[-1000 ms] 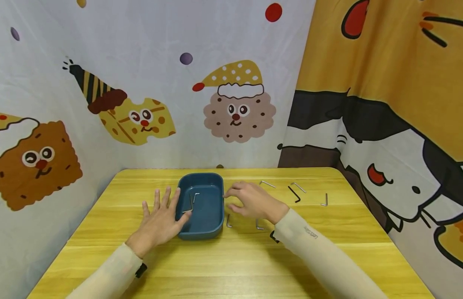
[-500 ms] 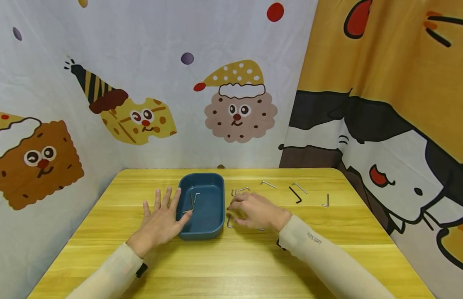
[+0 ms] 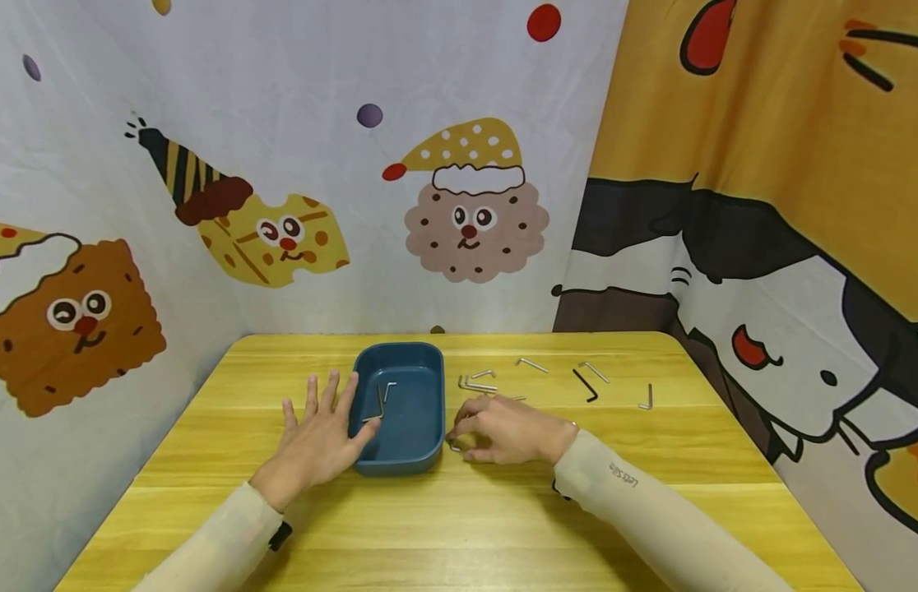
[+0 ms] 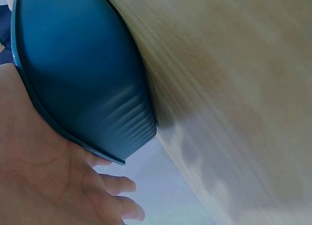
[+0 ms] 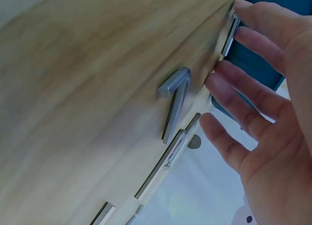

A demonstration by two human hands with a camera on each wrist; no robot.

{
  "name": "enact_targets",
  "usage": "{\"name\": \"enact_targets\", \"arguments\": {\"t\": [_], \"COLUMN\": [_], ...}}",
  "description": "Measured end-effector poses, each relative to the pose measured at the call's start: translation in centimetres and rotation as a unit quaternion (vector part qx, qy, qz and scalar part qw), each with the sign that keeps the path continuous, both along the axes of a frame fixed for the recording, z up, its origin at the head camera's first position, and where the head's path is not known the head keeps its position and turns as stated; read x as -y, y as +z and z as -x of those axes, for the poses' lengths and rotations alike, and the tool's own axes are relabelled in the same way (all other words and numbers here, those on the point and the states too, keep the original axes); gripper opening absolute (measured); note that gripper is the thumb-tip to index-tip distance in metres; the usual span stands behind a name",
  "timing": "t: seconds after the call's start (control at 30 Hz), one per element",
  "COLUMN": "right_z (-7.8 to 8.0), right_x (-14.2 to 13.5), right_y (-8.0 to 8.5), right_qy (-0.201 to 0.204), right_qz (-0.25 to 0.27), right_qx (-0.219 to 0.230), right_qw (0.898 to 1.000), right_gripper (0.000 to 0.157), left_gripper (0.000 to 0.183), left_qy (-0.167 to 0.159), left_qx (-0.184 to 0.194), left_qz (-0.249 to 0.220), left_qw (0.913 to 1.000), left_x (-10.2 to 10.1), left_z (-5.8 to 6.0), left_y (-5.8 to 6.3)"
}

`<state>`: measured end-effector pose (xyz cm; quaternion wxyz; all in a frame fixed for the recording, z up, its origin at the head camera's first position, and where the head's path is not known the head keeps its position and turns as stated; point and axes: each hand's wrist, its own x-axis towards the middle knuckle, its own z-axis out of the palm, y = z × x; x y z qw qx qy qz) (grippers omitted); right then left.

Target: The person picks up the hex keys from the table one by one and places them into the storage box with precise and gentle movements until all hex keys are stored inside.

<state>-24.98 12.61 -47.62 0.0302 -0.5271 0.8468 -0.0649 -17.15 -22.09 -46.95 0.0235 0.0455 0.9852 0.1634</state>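
Observation:
My left hand (image 3: 316,448) rests against the left side of a blue rectangular tray (image 3: 403,467), fingers straight and spread, thumb over the rim. A few L-shaped hex keys (image 3: 381,403) lie inside the tray. Just right of the tray, my right hand (image 3: 514,432) reaches down to a small silver hex key (image 3: 455,447) on the table. Its thumb and forefinger are right at that key, with a gap between them; the other fingers hang loosely bent. In the right wrist view the key (image 5: 230,37) lies by the thumb and forefinger tips. The left wrist view shows the tray's ribbed outer wall (image 4: 97,88).
More silver hex keys (image 3: 479,386) lie behind my right hand, one partly hidden by it. Farther right are a black hex key (image 3: 586,386) and several silver ones (image 3: 533,365). A printed curtain (image 3: 303,99) hangs behind the wooden table (image 3: 459,534).
My right hand has moved from beside the tray's middle toward me, down to the nearer hex key, uncovering keys behind it. My left hand and the tray have stayed in place.

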Motion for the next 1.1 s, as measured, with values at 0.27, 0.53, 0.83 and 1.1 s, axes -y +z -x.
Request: {"name": "enact_targets", "arguments": {"t": [0.27,0.53,0.83,1.1], "right_z": [-0.2,0.1,0.4,0.2], "right_x": [-0.4,-1.0,-1.6,-1.8], "right_y": [0.0,-0.1,0.1,0.0], "right_qy": [0.009,0.012,0.022,0.002], "right_qz": [0.007,0.032,0.03,0.014], "right_qx": [0.004,0.033,0.045,0.052], "right_qw": [1.0,0.999,0.998,0.999], "right_gripper": [0.028,0.024,0.024,0.023], "left_gripper": [0.098,0.099,0.099,0.099], "left_qy": [0.001,-0.003,-0.002,-0.003], "left_qx": [0.006,0.004,0.008,0.006], "left_qz": [-0.002,-0.001,-0.001,-0.001], "left_qw": [1.0,1.0,1.0,1.0], "left_x": [0.0,-0.1,-0.1,0.1], "left_z": [-0.1,-0.1,0.1,0.0], "left_y": [0.1,0.5,0.4,0.3]}}
